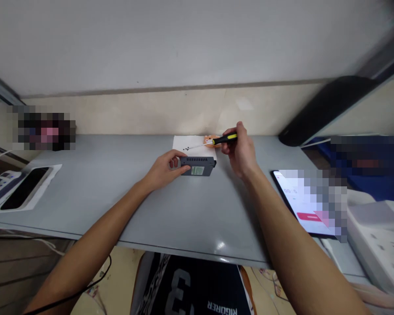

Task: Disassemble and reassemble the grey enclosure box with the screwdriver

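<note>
Clamping dark grey, slotted rectangular box [200, 165] by its left end in left hand [160, 171], apparently to steady it, near middle of far edge of glossy grey surface [85, 175]; cannot tell whether touching it. Gripping black-and-yellow-handled metal screwdriver [220, 139] in right hand [241, 151], pointing leftward near small dark pieces [186, 149] on white paper sheet [180, 141], presumably put there for contrast.

"How is the left hand [166, 169] set?"
"Closed in a grip, thumb [183, 169] nearer, fingers [176, 153] beyond; the bare left forearm [110, 222] slants inward."
"And the right hand [242, 153]?"
"Also gripping (a little higher in view), the bare right forearm [288, 234] angled inward too."
</note>
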Demonstrator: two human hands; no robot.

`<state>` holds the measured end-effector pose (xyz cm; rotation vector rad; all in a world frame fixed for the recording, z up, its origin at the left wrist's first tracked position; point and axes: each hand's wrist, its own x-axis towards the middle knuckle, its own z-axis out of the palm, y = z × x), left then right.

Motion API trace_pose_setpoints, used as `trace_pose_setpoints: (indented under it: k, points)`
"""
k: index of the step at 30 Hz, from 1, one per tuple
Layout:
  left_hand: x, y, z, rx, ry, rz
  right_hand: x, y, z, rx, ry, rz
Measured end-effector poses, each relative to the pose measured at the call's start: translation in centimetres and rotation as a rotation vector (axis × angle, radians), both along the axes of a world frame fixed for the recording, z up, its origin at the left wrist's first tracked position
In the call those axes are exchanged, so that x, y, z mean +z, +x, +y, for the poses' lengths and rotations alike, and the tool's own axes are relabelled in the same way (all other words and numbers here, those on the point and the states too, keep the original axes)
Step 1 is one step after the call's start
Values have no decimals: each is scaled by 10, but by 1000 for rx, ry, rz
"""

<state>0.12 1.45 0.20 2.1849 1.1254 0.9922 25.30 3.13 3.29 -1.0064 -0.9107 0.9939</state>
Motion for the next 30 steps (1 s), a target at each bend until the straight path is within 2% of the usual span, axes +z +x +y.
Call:
trace_pose_setpoints:
  k: [8, 16, 30]
  points:
    - [-3, -1, -1, -20, 101, 61, -4, -8, -3, 127, -26, -30]
    - [-1, -3, -2, -43, 292, 65, -8, -7, -2, 138, -23, -36]
    - [0, -4, 0, -95, 451, 33, -10, -5, -1, 143, -29, -31]
